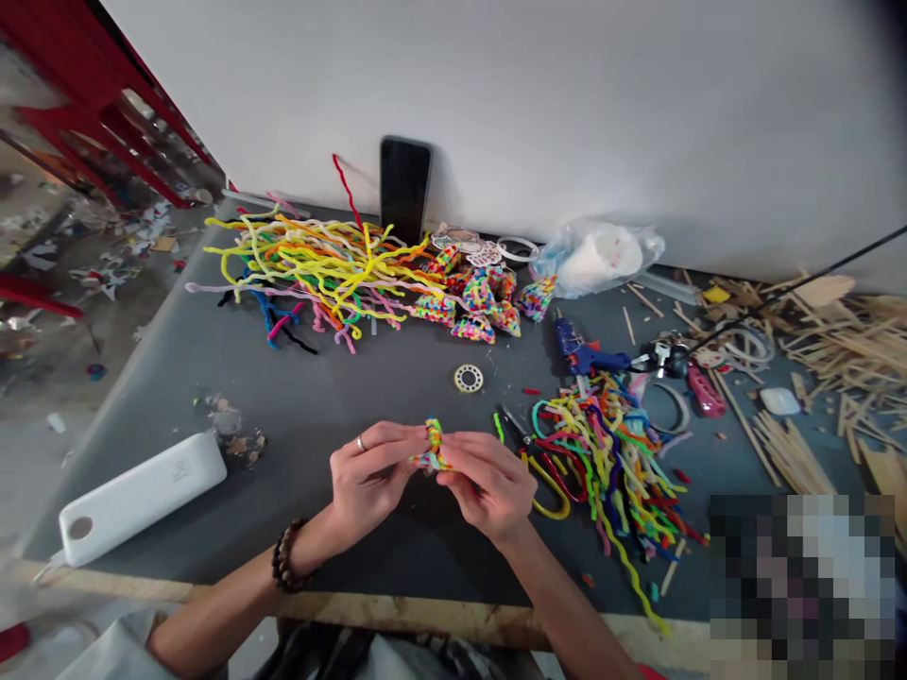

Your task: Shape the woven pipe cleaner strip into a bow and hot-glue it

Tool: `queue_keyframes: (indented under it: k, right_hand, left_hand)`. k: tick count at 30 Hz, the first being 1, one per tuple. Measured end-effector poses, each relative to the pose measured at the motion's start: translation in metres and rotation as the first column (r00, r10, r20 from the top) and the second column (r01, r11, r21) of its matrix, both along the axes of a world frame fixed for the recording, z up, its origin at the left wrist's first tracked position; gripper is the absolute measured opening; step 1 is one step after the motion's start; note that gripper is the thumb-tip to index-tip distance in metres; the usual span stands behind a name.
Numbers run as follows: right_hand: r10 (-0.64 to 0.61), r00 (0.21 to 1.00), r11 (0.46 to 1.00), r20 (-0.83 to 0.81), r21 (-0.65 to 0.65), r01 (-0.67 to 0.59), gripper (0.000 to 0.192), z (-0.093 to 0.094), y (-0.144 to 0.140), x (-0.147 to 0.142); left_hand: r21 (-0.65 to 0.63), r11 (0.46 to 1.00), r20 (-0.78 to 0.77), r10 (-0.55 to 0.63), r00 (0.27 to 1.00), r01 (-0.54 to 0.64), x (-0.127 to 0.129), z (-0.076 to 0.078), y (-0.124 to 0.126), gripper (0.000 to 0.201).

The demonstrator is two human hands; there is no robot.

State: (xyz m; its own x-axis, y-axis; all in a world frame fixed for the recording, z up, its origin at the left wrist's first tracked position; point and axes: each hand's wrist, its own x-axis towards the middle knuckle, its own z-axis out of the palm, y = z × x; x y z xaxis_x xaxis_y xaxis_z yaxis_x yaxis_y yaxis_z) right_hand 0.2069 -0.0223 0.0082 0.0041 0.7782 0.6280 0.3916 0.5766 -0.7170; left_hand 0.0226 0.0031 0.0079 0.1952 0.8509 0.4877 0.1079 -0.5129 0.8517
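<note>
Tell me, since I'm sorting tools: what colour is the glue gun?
Blue, seen in the head view: the blue plastic glue gun lies on the grey table.

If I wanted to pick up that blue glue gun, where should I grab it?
Probably by the blue glue gun's body, coming from above: it lies flat on the grey table, its top side is clear, and loose pipe cleaners crowd its near side.

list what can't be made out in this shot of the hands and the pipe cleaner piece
Head view only:
- Multicoloured woven piece: its lower part is hidden by the fingers of the left hand and right hand, so its full shape is unclear.
- Bottom right corner: pixelated, contents unreadable.
- Phone against the wall: screen dark, nothing to read.
- Contents of the plastic bag: veiled by the film.
- Floor and red frame at left: blurred.
</note>
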Motion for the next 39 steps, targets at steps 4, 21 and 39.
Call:
queue_keyframes:
  k: [4,21,39]
  right_hand:
    - [-0.040,0.999,0.998,-0.003,-0.049,0.040,0.040,0.002,-0.003,0.000]
    - [0.077,0.971,0.949,-0.226,-0.281,-0.141,0.026,-0.007,-0.003,0.007]
    - [0.088,0.991,0.988,-0.105,-0.120,-0.100,0.032,-0.014,-0.009,-0.001]
  left_hand:
    - [0.001,1.000,0.018,0.004,1.000,-0.004,0.002,-0.001,-0.001,0.028]
    - [-0.089,0.995,0.103,-0.039,0.994,0.048,-0.001,0.000,-0.001,0.026]
    - [0.102,0.993,-0.005,-0.066,0.998,0.067,-0.005,-0.007,-0.008,0.035]
